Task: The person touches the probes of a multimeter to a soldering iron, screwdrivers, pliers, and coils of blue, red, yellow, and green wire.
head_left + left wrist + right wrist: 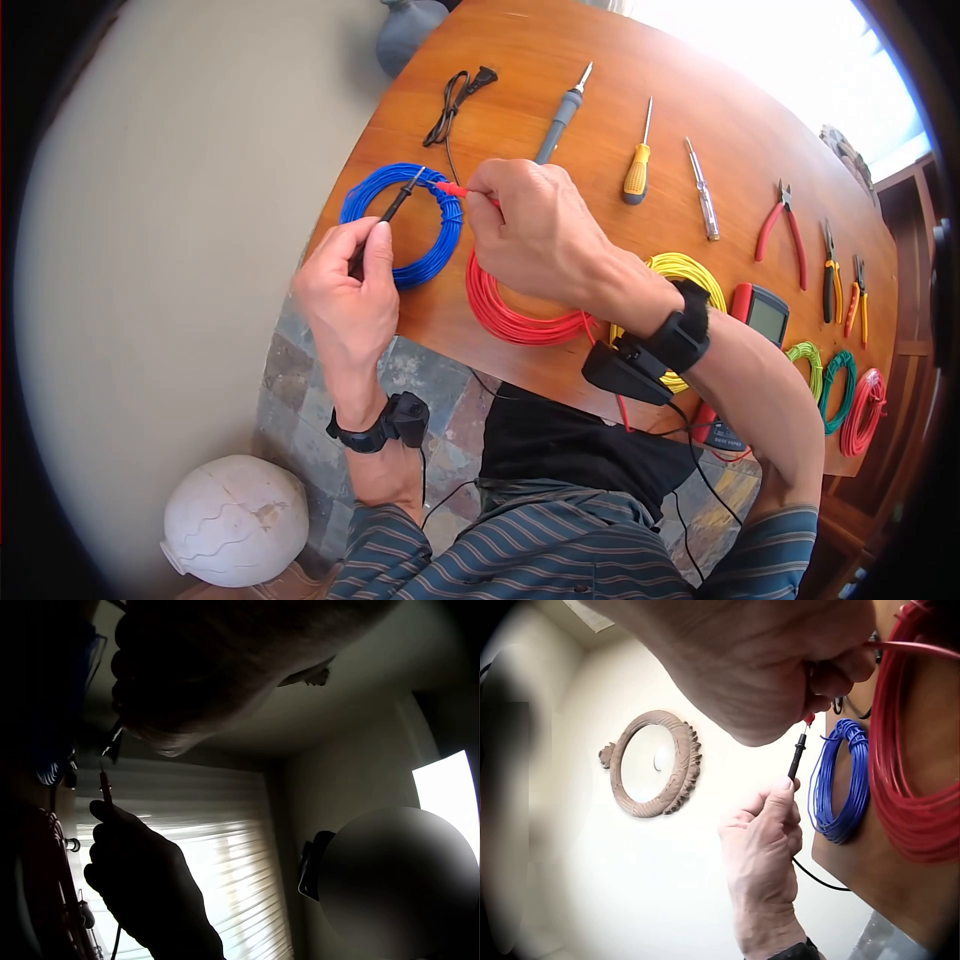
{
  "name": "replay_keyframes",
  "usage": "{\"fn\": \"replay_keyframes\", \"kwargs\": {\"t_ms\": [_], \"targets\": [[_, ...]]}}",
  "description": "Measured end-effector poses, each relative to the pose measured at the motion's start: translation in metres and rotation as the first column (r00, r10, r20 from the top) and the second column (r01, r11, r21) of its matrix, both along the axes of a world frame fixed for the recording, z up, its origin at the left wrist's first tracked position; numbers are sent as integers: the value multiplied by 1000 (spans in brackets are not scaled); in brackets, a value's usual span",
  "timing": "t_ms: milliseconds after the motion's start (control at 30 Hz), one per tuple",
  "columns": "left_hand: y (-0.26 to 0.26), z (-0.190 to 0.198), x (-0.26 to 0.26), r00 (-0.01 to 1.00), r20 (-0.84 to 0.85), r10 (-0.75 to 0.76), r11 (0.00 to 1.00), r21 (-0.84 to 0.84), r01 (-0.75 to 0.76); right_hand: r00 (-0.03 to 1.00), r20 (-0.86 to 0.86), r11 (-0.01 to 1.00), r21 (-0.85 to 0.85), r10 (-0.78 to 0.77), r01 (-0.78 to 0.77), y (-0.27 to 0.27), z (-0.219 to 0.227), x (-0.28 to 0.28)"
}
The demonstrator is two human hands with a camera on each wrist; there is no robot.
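In the head view my left hand [350,285] pinches a black test probe [402,197] between thumb and fingers, its metal tip angled up. My right hand [545,235] grips a red test probe [452,189], which points left toward that tip. Both tips come close together over the coil of blue wire [440,262]. From the right wrist, the black probe [798,756] stands almost upright, just below the red probe's end [809,719]. The left wrist view is dark, with the red probe [106,787] showing in outline. A red-and-grey multimeter [768,312] lies partly behind my right forearm.
Coils of red wire [520,328] and yellow wire [708,278] lie near the table's front edge. Farther back are a soldering iron [562,120], a screwdriver [637,170], a voltage tester [704,195] and red-handled cutters [785,225]. Smaller coils and pliers sit at the right.
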State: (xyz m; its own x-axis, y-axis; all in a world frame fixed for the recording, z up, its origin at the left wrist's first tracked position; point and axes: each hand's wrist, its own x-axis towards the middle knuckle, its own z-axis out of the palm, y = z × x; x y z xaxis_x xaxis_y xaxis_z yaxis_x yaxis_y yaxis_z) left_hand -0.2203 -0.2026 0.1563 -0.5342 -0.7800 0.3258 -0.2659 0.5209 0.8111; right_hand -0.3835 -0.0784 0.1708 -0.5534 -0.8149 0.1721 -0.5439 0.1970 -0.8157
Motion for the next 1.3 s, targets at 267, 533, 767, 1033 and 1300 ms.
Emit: {"fn": "replay_keyframes", "kwargs": {"t_ms": [267, 533, 767, 1033, 1300], "targets": [[-9, -5, 0, 987, 154, 40, 997, -76, -29, 1000, -8, 991, 132, -12, 13, -16, -11, 0], [-12, -5, 2, 998, 58, 39, 996, -82, -34, 999, -41, 989, 146, -11, 17, -18, -13, 0], [-14, -8, 4, 994, 113, 3, 998, -65, 5, 997, -41, 981, 182, -62, 68, -21, -11, 1], [-14, -9, 6, 998, 63, -6, 999, -46, 9, 997, -21, 989, 128, -74, 76, -18, -14, 2], [-13, -8, 6, 999, 30, -12, 1000, -26, 13, 997, -37, 989, 131, -70, 74, -17, -15, 2]]}}
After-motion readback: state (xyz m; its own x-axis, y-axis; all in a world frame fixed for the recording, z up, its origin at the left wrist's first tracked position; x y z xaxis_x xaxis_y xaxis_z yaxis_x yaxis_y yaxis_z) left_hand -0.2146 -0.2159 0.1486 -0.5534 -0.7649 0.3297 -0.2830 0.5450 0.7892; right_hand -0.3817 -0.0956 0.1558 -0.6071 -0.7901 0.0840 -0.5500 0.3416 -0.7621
